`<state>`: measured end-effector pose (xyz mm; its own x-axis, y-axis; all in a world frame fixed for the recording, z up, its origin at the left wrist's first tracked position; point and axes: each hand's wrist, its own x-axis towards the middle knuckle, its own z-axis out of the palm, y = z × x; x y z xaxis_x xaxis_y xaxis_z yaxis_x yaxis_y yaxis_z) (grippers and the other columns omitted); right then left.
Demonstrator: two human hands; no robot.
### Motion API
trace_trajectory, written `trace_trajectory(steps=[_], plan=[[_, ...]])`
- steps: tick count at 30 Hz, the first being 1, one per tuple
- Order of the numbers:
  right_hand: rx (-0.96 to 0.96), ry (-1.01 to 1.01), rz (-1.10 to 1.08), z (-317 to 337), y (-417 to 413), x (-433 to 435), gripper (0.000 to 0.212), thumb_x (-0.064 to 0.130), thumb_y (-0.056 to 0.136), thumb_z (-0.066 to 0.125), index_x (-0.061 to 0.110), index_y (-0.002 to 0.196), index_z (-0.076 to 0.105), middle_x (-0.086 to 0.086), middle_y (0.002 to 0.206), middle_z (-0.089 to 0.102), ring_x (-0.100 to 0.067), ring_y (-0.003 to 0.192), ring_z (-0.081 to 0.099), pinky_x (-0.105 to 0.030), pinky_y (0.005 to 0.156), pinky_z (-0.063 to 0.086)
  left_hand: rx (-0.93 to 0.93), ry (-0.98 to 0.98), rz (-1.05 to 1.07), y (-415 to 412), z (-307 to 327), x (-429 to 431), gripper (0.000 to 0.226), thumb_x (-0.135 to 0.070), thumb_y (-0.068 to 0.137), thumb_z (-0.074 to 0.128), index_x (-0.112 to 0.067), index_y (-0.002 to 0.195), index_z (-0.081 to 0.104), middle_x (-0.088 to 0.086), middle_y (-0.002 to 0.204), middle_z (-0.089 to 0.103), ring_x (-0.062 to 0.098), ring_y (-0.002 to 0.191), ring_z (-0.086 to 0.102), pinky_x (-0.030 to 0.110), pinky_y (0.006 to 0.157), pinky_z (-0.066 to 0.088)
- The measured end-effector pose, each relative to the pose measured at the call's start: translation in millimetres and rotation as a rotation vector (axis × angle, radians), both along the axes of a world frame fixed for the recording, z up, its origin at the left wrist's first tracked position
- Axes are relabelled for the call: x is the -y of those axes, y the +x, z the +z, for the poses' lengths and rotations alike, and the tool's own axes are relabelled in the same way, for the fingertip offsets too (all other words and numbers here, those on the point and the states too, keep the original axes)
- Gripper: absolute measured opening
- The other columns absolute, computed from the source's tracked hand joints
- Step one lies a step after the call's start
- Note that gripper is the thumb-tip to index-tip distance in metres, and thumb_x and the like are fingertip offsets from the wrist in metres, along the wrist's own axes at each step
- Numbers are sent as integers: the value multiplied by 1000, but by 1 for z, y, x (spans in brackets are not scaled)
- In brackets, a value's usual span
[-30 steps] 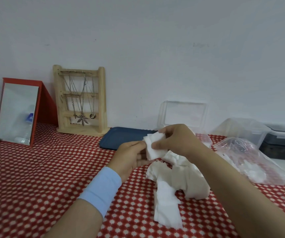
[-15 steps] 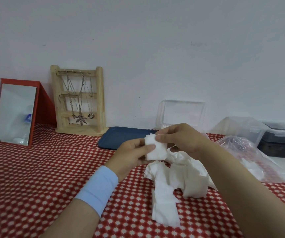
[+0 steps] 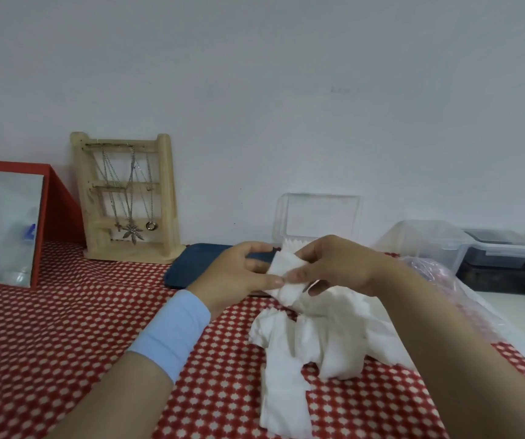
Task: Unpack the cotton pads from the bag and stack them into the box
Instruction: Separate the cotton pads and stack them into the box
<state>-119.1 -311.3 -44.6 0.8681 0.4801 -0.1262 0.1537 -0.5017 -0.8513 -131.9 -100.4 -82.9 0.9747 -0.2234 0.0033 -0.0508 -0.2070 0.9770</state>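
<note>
White wall stands behind a surface [image 3: 49,343] spread with red dotted cloth. Above it, near the middle, a single cotton pad [image 3: 286,274] is held clear of the cloth between both hands. Its left edge is pinched by the left hand [image 3: 236,277], thumb laid over curled fingers [image 3: 270,282]; its right edge is pinched by the right hand [image 3: 340,267], whose fingers [image 3: 296,275] are curled round it in the same way.

Just below and in front, a loose heap of pads [image 3: 312,337] is spilled on the cloth, overlapping and out of square. The bag [image 3: 464,299], clear plastic, is seen at the right, partly hidden by the right forearm; what is left in it cannot be told. The box [image 3: 318,217], clear with its lid raised against the wall, is placed just behind the hands, and white scalloped edges can be seen at its rim.

The pad is judged to be very light, soft and limp, so no firm squeeze is called for. It is likely to cling to its neighbours by its fibres and to crease if crushed. Hold is best taken at two opposite edges, with light pressure, so that it can be kept flat and laid square on those already in the box.
</note>
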Motion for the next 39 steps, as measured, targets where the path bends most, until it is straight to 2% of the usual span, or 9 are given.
trace_trajectory(steps=[4,9,16,19,21,30,33,37,39], plan=[[99,31,-224,20,30,30,16,17,91,73,6,102,76,-10,98,78,-23,90,75,-36,82,62,102,120,44,29,27,29,63,-23,86,80,-23,140,48,1,120,69,15,107,69,30,91,58],[201,-146,-564,27,74,76,14,13,93,69,2,103,70,-16,88,75,-22,70,77,-35,60,63,303,463,64,83,39,67,25,-27,99,60,-29,124,63,-11,116,65,9,107,62,13,76,43],[266,-571,-584,9,108,85,20,22,82,77,3,85,73,-6,66,72,-17,57,72,-26,56,57,358,896,-194,131,21,121,35,-37,102,47,-32,128,69,5,134,65,27,121,59,39,107,47],[316,-693,-605,2,117,81,20,26,78,77,10,77,64,-2,66,60,-17,59,59,-24,48,40,325,957,-206,147,12,131,37,-46,94,51,-33,120,73,7,130,65,30,113,63,43,103,51],[330,-764,-622,-2,119,78,22,27,76,76,15,75,58,0,70,59,-15,61,55,-23,48,34,303,999,-241,152,8,132,29,-30,96,59,-28,121,74,3,131,68,27,114,65,38,105,50],[427,-1142,-569,-14,124,42,23,5,87,58,16,71,46,2,68,49,-13,54,45,-24,54,36,368,934,-214,152,-3,116,39,-24,97,61,-21,135,65,1,137,62,23,123,59,30,104,45],[275,-1004,-531,-23,130,36,20,8,89,55,15,73,46,0,72,54,-14,57,50,-26,59,43,415,915,-204,143,-5,105,49,-33,98,60,-22,145,53,2,145,51,23,136,46,38,110,42],[-254,-472,-626,-22,144,44,23,18,95,41,6,78,49,-12,60,55,-19,33,50,-18,39,39,351,920,-295,130,-8,92,57,-43,102,46,-22,155,37,-1,157,40,22,145,35,39,115,34],[-347,-304,-684,-20,143,45,21,16,93,36,6,79,47,-13,58,51,-19,30,48,-16,41,34,329,971,-353,125,-10,90,61,-43,106,38,-19,160,25,0,167,25,20,153,21,37,121,21]])
